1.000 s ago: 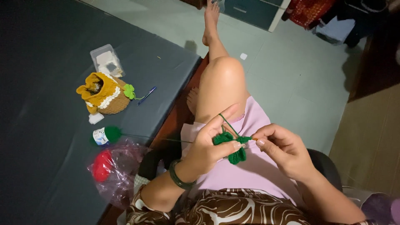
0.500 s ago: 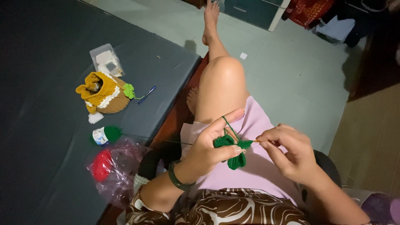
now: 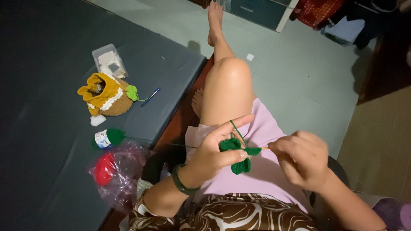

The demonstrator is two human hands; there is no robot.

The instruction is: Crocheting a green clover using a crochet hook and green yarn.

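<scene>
Pale floor tiles are showing beyond the lap where the left hand point(image 3: 214, 156) is pinching a green crochet piece point(image 3: 235, 155) in its fingers, while the right hand point(image 3: 299, 160), fingers closed on a hook point(image 3: 262, 148), is pointing it leftward into the piece.

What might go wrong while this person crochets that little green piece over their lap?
The yarn strand runs taut from the green yarn ball on the dark mat; a tug might roll the ball off the edge. The hook in the right hand might slip out of the green piece pinched by the left hand.
</scene>
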